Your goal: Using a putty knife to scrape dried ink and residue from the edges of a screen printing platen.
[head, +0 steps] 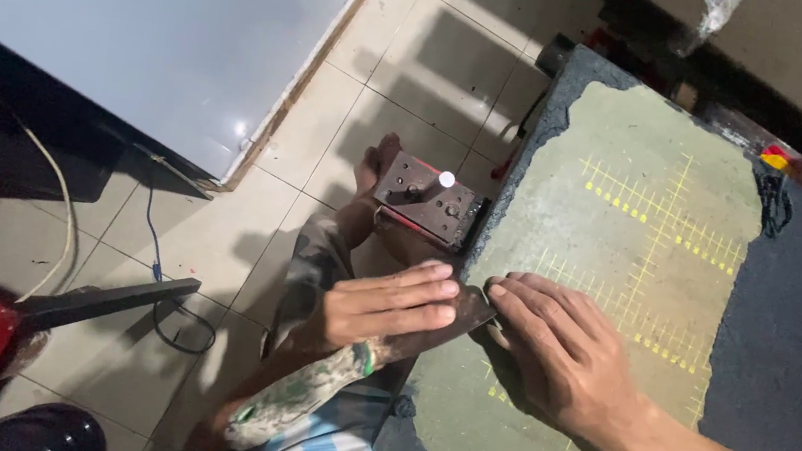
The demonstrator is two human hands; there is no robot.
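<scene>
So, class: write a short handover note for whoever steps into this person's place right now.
Left hand: fingers flat on the blade of a knife, pressing it at the mat's edge.
Right hand: flat on the green cutting mat, fingertips at the blade.
The knife's worn handle points back toward the lap.
A small metal block sits at the mat's far corner.
No cut or piece shows; what is done or left cannot be told.

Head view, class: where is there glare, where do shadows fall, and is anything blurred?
Head view: glare spots on the glossy white panel; broad shadows cross the tiled floor; left hand and right hand evenly lit, fairly sharp; edges dim.
</scene>
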